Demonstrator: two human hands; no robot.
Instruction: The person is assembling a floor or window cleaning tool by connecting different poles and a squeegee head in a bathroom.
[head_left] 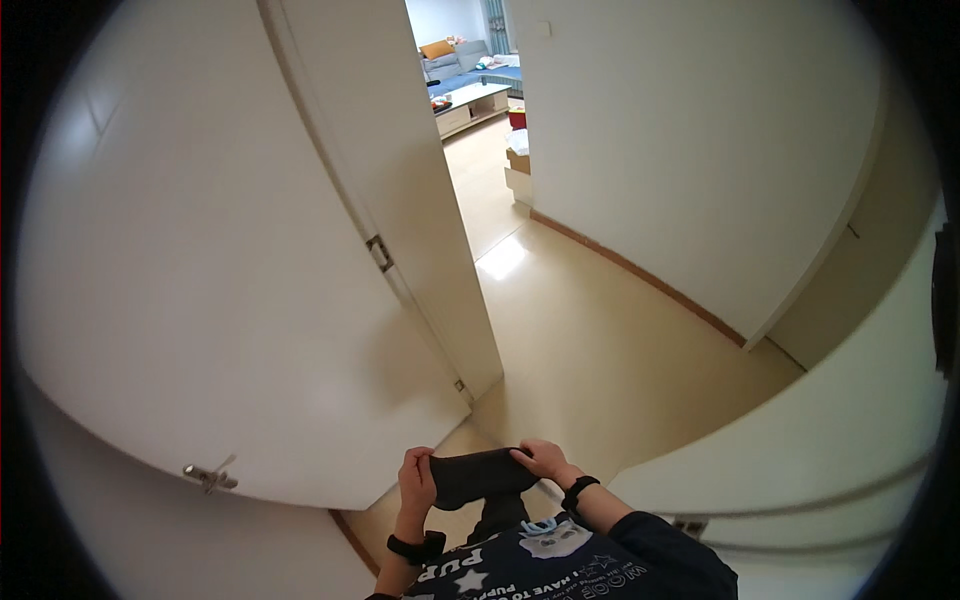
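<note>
A dark grey piece of cloth (482, 477) is stretched sideways in front of my body; its exact kind does not show. At its left end my left hand (418, 478) is closed around the edge, thumb up. My right hand (540, 459) grips the upper right corner, with its fingers bent over the fabric. Each wrist wears a black band. Below the cloth, a dark trouser leg and my dark printed shirt (560, 550) are partly in view.
A white door (250, 300) with a metal handle (210, 476) stands swung wide on the left. Ahead, a tiled floor (600, 320) runs past a white wall (690, 150) to a room with a low table (478, 105) and a blue sofa (460, 62). Another white surface (800, 470) curves along the right.
</note>
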